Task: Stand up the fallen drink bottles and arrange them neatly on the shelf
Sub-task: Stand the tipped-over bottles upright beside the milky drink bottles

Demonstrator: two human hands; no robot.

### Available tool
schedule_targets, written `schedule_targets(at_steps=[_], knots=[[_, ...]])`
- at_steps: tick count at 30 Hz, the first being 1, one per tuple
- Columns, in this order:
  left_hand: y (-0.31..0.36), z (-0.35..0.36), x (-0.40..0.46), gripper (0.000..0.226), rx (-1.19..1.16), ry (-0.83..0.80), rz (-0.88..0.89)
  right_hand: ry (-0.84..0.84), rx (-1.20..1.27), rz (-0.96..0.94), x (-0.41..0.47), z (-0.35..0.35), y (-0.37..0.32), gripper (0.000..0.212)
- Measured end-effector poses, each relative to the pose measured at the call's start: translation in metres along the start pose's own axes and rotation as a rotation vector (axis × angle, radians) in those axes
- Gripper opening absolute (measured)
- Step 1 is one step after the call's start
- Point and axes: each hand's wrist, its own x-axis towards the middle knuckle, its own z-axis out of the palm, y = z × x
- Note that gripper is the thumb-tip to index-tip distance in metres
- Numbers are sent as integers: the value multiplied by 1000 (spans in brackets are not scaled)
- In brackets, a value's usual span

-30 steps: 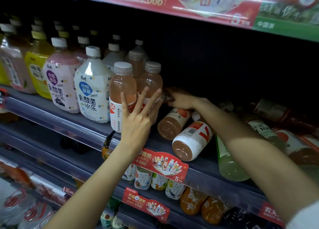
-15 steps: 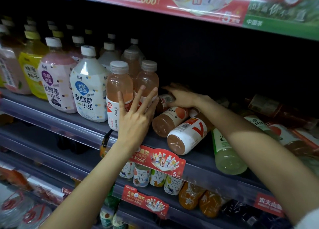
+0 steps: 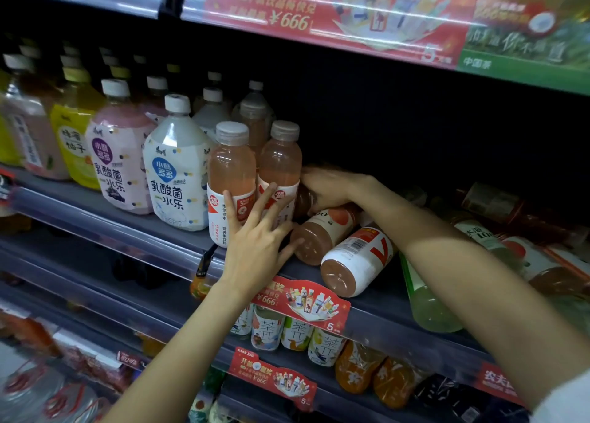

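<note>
Left hand: the left hand sits just below the frame's centre with its fingers spread and straight, the tips laid against the labels of two upright pink bottles; it curls round nothing.
Right hand: the right hand reaches in from 4 o'clock, palm down, fingers curled over the top of a fallen bottle deep on the shelf, just at 3 o'clock of the upright pair; most of that bottle is hidden.
Fallen bottles: a peach bottle lies on its side with its base toward the camera, just at 3 o'clock of the left hand. Touching it at 4 o'clock lies the V bottle, base also forward. A green bottle lies beyond the right forearm, and further ones lie toward 3 o'clock, blurred.
Standing rows: a white bottle and a purple-label bottle stand at 9 o'clock of the pink pair.
Shelf: the shelf edge carries a red tag at 5 o'clock of the left hand.
</note>
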Motion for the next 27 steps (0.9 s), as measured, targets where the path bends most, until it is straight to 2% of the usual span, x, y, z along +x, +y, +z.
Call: schedule_targets(at_steps=[6,10,14,16,17,20,22,24,27], knots=[[5,1,0,23,7,10,-35,323,159,98,-41,6,5,69],[10,1,3,20,2,2,-49,623,170,190,-78,0,-10,71],[14,-1,4,21,-37,-31,-45,863,51,2,-106,-7,-36,70],[14,-7,-1,25,-131,8,-55,871,-134,-109,-111,-8,-43,67],[14,-13,-4,28,-251,55,-92,855,-244,-161,-110,-8,-45,63],[13,-49,-10,31,-809,130,-381,869,-458,-279,-104,-8,-50,43],[9,-64,-9,38,-1032,105,-447,904,-569,-369,-99,-10,-52,31],[4,-68,-8,52,-1033,28,-400,863,-726,-433,-95,-11,-59,30],[1,-60,-13,57,-775,11,-365,774,-894,-490,-88,-9,-72,32]])
